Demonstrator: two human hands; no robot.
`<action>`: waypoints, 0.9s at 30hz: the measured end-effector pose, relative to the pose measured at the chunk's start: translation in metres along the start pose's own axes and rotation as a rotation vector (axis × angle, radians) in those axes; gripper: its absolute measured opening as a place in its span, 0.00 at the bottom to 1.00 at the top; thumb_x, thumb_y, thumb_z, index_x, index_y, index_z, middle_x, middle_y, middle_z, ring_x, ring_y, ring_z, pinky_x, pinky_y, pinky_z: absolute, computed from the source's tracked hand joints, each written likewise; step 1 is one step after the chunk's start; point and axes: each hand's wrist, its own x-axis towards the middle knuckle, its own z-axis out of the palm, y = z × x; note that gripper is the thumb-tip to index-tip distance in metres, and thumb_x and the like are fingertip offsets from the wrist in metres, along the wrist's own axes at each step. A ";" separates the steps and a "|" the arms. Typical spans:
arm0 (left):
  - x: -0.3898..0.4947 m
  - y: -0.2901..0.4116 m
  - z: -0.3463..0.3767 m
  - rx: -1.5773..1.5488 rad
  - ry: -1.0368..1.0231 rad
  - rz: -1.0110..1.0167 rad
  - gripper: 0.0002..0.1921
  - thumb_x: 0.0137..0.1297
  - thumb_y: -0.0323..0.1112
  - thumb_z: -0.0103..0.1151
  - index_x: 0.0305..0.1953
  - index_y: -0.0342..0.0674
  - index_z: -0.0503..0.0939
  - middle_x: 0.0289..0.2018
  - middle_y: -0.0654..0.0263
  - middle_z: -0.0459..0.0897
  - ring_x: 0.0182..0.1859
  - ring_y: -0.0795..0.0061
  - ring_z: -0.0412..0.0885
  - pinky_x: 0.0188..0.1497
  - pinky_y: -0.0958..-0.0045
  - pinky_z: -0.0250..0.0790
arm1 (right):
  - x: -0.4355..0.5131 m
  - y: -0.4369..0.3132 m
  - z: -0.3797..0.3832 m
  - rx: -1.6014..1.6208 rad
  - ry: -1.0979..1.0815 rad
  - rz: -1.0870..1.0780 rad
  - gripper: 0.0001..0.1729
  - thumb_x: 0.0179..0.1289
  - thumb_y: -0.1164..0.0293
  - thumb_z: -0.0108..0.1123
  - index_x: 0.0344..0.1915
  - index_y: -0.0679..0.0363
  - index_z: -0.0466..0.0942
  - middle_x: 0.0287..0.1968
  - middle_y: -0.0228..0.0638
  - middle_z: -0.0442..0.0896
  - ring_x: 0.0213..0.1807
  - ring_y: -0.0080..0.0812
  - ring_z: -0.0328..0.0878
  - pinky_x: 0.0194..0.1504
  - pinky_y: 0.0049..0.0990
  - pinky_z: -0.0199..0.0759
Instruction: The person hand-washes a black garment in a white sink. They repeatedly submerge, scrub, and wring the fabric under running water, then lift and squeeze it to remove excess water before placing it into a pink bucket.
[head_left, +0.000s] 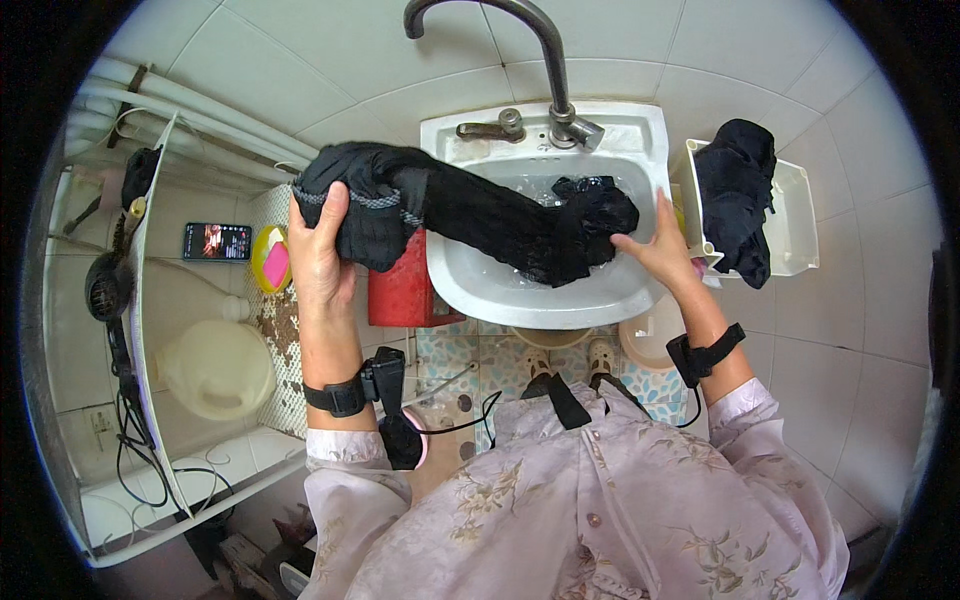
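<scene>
A long black garment (480, 214) stretches from my left hand down into the white washbasin (450, 289), where its right part lies bunched in water. My left hand (326, 247) grips the raised end, which has a grey patterned band, left of the basin. At the basin's right side is my right hand (664, 244), thumb and fingers apart, the thumb tip by the bunched cloth; whether it touches the cloth I cannot tell. The metal faucet (556, 67) arches over the back of the basin.
Another black cloth (739, 202) hangs over a white plastic container (802, 217) at the right. Left are a red plastic container (397, 292), a yellow soap dish (260, 259) with pink soap, a phone (217, 241) and a pale plastic jug (217, 369). A basin (651, 337) stands on the floor.
</scene>
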 end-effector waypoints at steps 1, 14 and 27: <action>-0.003 0.008 0.009 -0.002 -0.036 0.025 0.21 0.62 0.34 0.60 0.54 0.36 0.69 0.48 0.61 0.77 0.49 0.71 0.76 0.53 0.69 0.68 | -0.001 -0.013 0.002 -0.106 -0.056 -0.100 0.67 0.37 0.50 0.75 0.71 0.57 0.43 0.68 0.62 0.50 0.71 0.56 0.45 0.67 0.47 0.45; -0.013 0.044 0.062 -0.289 -0.091 0.028 0.24 0.57 0.34 0.65 0.53 0.38 0.69 0.46 0.65 0.77 0.47 0.73 0.76 0.52 0.71 0.70 | 0.030 -0.074 0.114 1.194 -0.129 0.402 0.24 0.65 0.62 0.51 0.57 0.65 0.69 0.53 0.39 0.77 0.53 0.38 0.74 0.57 0.32 0.65; -0.026 -0.198 0.074 1.407 -0.661 -0.086 0.54 0.39 0.52 0.73 0.69 0.59 0.51 0.70 0.46 0.29 0.70 0.33 0.32 0.59 0.26 0.42 | 0.032 -0.031 0.062 -0.759 -0.190 0.088 0.30 0.46 0.75 0.64 0.53 0.47 0.75 0.72 0.42 0.42 0.73 0.56 0.33 0.61 0.69 0.34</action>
